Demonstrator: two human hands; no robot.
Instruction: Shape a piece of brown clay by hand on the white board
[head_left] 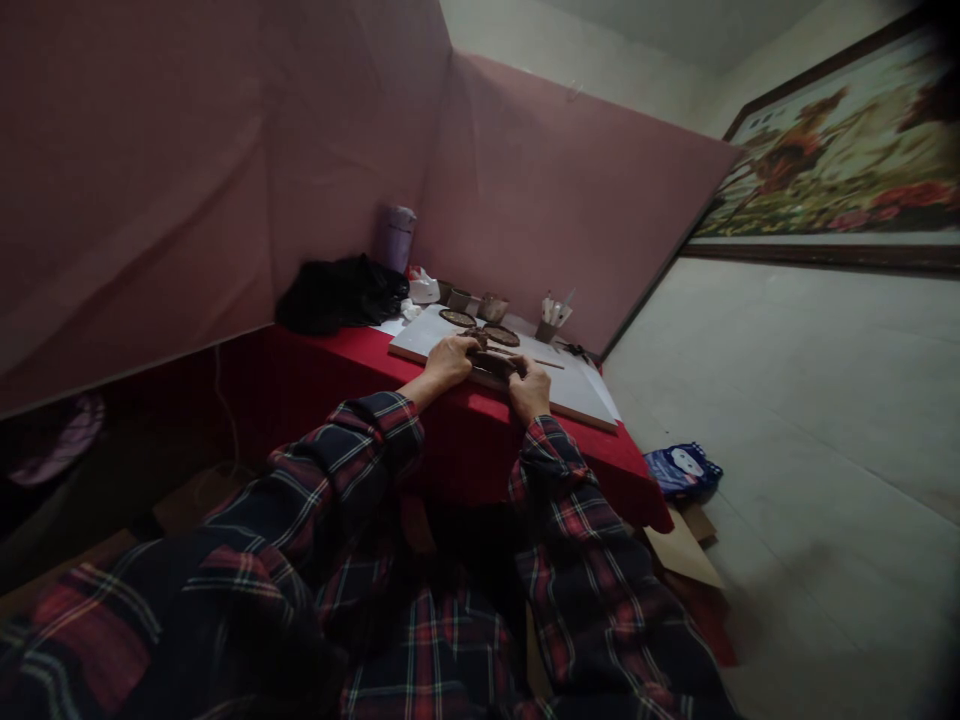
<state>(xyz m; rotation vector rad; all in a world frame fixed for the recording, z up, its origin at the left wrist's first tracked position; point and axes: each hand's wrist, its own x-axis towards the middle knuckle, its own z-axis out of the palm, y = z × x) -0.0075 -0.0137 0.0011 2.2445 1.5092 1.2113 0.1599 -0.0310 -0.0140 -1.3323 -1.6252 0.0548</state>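
Both my arms in plaid sleeves reach to a white board (581,392) on a table with a red cloth (360,352). My left hand (448,360) and my right hand (529,388) are closed on the two ends of a dark brown flat piece (493,362) lying on the board. Two dark brown round flat pieces (500,335) lie just beyond it. A thin stick (547,363) rests on the board to the right of my hands.
At the table's back stand a black bag (341,292), a purple cup (395,237), small pots (493,305) and a cup of tools (553,318). Pink panels wall the left and back. A blue packet (682,468) and cardboard (682,548) lie on the floor at right.
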